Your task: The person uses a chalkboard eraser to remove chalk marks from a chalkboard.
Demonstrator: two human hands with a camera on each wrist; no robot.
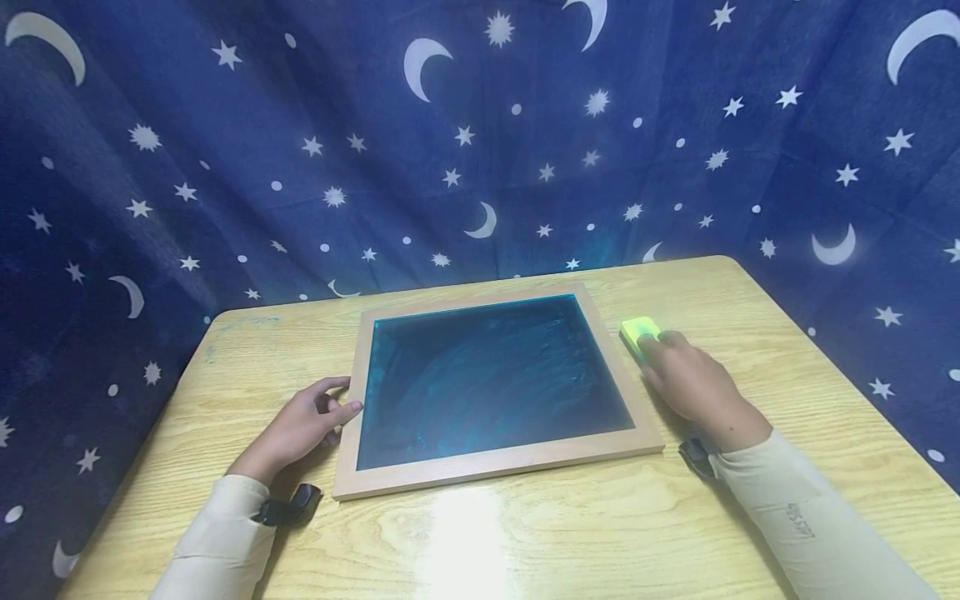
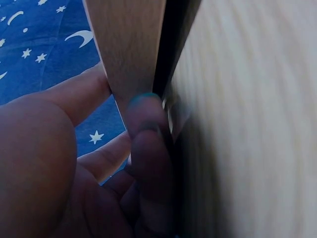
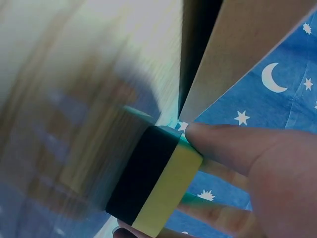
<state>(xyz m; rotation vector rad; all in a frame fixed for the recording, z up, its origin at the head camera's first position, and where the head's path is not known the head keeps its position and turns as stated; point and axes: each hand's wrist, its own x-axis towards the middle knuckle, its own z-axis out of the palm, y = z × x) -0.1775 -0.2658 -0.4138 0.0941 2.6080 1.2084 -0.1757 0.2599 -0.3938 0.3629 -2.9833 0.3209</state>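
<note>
A small chalkboard in a light wooden frame lies flat on the table, its dark surface smeared with bluish-green chalk. At the left edge of the frame, my left hand holds on, with the thumb at the top and curled fingers against the side. My right hand grips a chalkboard eraser beyond the board's right edge, close over the tabletop. The eraser has a yellow body and a black pad, which faces the table in the right wrist view. Greenish chalk marks the fingertips.
The wooden table has rounded back corners and carries faint blue chalk smudges at the back left. A dark blue curtain with white moons and stars hangs behind it and along both sides. Both wrists wear black straps.
</note>
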